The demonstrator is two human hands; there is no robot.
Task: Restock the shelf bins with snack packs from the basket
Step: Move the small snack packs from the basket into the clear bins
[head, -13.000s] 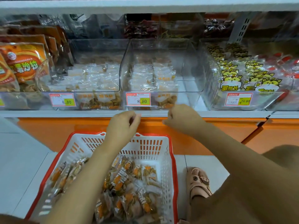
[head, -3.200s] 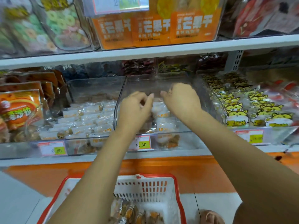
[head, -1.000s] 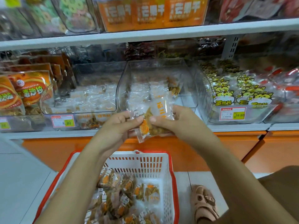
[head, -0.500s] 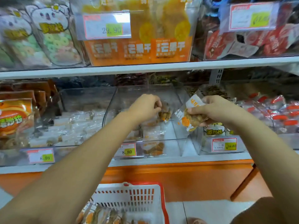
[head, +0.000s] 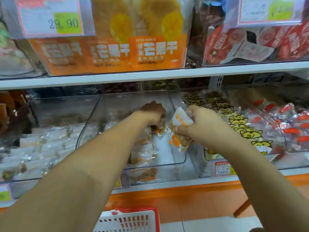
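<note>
on the lower tier of the white shelf (head: pixel 150 74), a clear hard-plastic bin (head: pixel 127 106): straight glossy walls, squared corners, open on top. inside, along its left half, a row of stocked packs (head: pixel 142 158) in crinkly see-through film with white and orange print, brown lumpy pieces within. to the left, a neighbouring bin (head: pixel 63 111) of the same plastic, filled with pale film-wrapped packs. to the right, flat pouches (head: pixel 247 133) printed with yellow cat faces. above, glossy orange bags (head: pixel 150 51) behind a paper price label (head: pixel 50 19) reading 29.90. at the bottom edge, a corner of the basket (head: pixel 130 221): white plastic lattice, red rim.

left hand (head: pixel 153 114) deep inside the bin, knuckles up, fingers curled down and closed round a second pack (head: pixel 156 129), only its orange edge showing beneath the fingertips. right hand (head: pixel 200 122) by the bin's right wall, fist tight round a snack pack (head: pixel 178 118), film bunched and creased, white printed top poking out above the thumb, orange lower end hanging down into the bin. the two packs just beside each other; touching or not, unclear.
</note>
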